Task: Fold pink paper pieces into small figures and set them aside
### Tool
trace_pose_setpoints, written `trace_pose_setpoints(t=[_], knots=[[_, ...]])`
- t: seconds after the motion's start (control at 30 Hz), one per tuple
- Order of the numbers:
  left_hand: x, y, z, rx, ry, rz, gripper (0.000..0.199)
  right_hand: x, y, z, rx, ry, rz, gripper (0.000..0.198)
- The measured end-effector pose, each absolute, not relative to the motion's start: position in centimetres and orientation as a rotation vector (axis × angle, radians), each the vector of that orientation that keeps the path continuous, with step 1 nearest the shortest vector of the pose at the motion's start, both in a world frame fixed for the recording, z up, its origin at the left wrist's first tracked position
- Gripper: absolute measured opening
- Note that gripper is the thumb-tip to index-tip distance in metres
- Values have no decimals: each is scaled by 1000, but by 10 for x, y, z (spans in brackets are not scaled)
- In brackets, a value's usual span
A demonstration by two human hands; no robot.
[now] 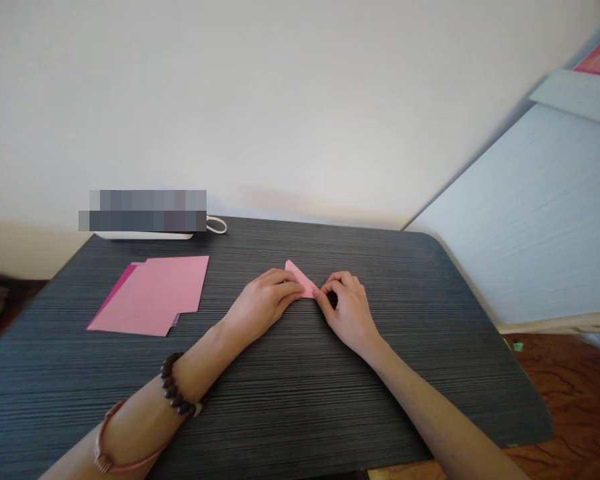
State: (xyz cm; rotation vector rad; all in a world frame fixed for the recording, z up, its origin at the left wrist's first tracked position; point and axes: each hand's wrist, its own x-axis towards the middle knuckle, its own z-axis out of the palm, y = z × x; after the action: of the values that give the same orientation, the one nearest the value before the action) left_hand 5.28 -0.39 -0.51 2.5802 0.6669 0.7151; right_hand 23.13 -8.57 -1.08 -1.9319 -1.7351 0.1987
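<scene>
A small folded piece of pink paper point(300, 276) lies on the dark table between my hands, narrow and slanting, with one end pointing up and left. My left hand point(267, 297) has its fingers closed along the paper's left and lower side and partly covers it. With thumb and index finger, my right hand point(347, 303) pinches the lower right corner. Part of the paper's outline is hidden under my left fingertips.
Pink sheets point(155, 293) lie stacked at the left, with a darker pink edge showing. Behind them sits a pixelated object with a white base point(145, 235) and a white cord loop point(217, 225). The table point(290, 413) meets a wall; a pale panel point(540, 220) stands at the right.
</scene>
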Motion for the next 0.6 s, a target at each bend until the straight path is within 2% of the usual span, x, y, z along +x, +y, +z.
trace_pose_setpoints(t=[0.6], knots=[[53,-6,-1,2616,707,674,21,229,-84,-8,-1965,-1731,207,18]])
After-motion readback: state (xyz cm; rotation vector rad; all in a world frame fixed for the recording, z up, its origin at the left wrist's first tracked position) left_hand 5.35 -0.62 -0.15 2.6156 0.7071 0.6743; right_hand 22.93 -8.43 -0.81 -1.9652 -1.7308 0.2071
